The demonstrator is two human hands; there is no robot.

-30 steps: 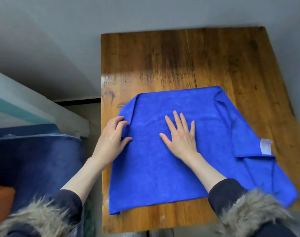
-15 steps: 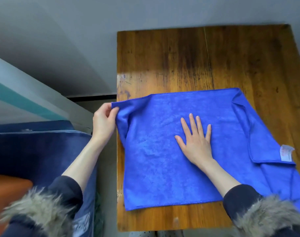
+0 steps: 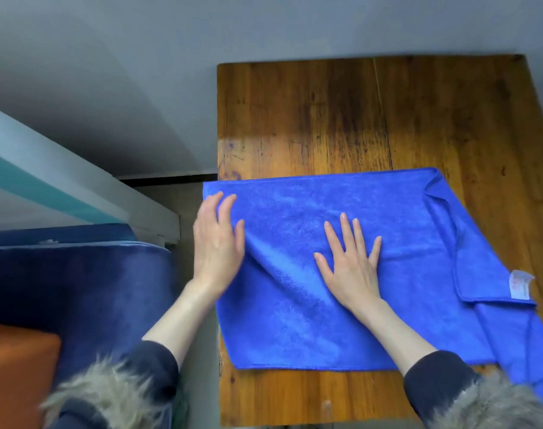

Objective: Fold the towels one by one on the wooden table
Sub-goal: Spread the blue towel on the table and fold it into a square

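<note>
At the far left we see a rust-orange block (image 3: 14,376) low in the corner, and beside it a dark navy padded cushion (image 3: 78,289) with a white and teal ledge (image 3: 62,187) slanting above it. A grey wall (image 3: 171,72) fills the top of the view. Our two fur-trimmed dark sleeves (image 3: 115,394) enter from the bottom edge.

Our left hand (image 3: 217,243) lies over the left border of the bright blue microfibre towel (image 3: 341,305), right at the table's left edge; the fingers are straight and relaxed and grasp nothing, their tips near the towel's far left corner. A soft ridge of cloth runs diagonally from under this hand toward the middle.

Our right hand (image 3: 350,261) rests palm down in the middle of the towel, fingers spread flat, pressing the cloth and clenching nothing.

The towel lies on the worn brown wooden table (image 3: 325,113), covering its nearer half, while the far half shows bare wood. Its long axis runs left to right, dipping toward us at the right. On the right side a flap is folded over, bearing a small white care label (image 3: 519,284), and the towel's right end reaches past the picture's edge.
</note>
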